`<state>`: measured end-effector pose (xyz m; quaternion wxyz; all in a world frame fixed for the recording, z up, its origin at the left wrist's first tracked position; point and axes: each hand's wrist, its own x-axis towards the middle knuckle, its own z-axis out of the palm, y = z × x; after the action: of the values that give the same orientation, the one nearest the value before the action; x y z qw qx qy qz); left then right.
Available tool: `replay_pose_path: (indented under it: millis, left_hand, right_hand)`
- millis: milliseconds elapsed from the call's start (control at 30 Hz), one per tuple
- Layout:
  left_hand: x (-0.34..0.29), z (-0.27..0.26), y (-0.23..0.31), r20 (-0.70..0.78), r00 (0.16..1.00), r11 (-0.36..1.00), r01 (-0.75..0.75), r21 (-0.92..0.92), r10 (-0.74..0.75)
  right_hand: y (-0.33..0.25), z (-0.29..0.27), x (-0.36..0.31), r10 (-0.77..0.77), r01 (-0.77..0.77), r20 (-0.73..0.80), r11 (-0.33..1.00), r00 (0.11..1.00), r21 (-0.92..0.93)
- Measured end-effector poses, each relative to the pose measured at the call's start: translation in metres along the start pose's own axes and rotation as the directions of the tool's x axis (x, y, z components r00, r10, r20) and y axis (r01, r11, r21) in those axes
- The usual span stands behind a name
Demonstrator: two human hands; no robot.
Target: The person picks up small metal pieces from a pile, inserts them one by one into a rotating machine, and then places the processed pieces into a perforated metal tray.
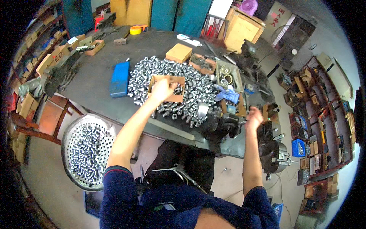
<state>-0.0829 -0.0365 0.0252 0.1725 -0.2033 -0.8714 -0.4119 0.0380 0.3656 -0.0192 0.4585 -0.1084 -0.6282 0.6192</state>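
Observation:
My left hand (162, 91) reaches over the near-left side of a small open cardboard box (176, 98) with a few metal fittings in it. Its fingers are curled at the box's middle; what they hold, if anything, does not show. A large heap of shiny metal fittings (148, 74) surrounds the box on the dark worktable (95, 72). Off to the right, my right hand (254, 119) is closed beside a dark bench vise (227, 125), its fingers bent inward. Whether it grips the vise's handle or a small part is too blurred to tell.
A blue case (120, 79) lies left of the heap, a closed cardboard box (178, 52) behind it. Blue gloves (227, 94) and a tray of rings (228, 72) lie right. A perforated metal basin (108, 131) of fittings stands lower left. Shelves (324, 114) line the right wall.

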Motion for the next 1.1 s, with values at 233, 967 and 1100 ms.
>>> replay_pose_path:
  millis: [233, 967, 1100]
  left_hand:
    - [-0.117, -0.132, -0.044, 0.267, 0.952, 0.986, 0.125, 0.113, -0.151]
    - [-0.336, -0.190, -0.084, 0.270, 0.605, 0.478, 0.210, 0.853, -0.749]
    - [-0.338, -0.197, -0.081, 0.261, 0.633, 0.502, 0.235, 0.832, -0.729]
  right_hand:
    - [-0.066, -0.039, -0.087, 0.212, -0.230, 0.107, 0.951, 0.971, 0.205]
    - [-0.001, -0.037, -0.105, 0.495, -0.493, 0.062, 0.830, 0.866, 0.260]
    - [-0.007, -0.038, -0.105, 0.551, -0.546, 0.065, 0.795, 0.832, 0.265]
